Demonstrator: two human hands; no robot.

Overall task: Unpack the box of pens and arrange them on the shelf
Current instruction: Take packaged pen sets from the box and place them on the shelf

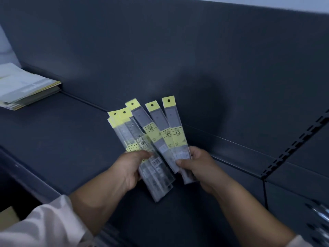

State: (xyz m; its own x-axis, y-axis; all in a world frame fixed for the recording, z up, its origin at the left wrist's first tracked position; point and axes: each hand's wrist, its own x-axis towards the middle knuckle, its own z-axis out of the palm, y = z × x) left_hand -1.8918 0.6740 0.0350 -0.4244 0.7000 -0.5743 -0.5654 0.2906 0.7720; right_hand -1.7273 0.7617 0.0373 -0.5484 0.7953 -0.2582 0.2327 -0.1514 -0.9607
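I hold a fan of several long clear packets with yellow header cards and yellow labels above a dark grey shelf [53, 132]. My left hand [132, 168] grips the left bundle of packets [137, 139], thumb on top. My right hand [199, 166] pinches the lower ends of the right packets [170, 132], which lean toward the shelf's back panel. The packets seem to hold flat ruler-like items, and their contents are blurred. No box is in view.
A stack of pale booklets or folders [25, 86] lies on the shelf at the far left. A slotted upright [292, 148] divides the shelving on the right. Shiny metal hooks [320, 216] show at the lower right edge.
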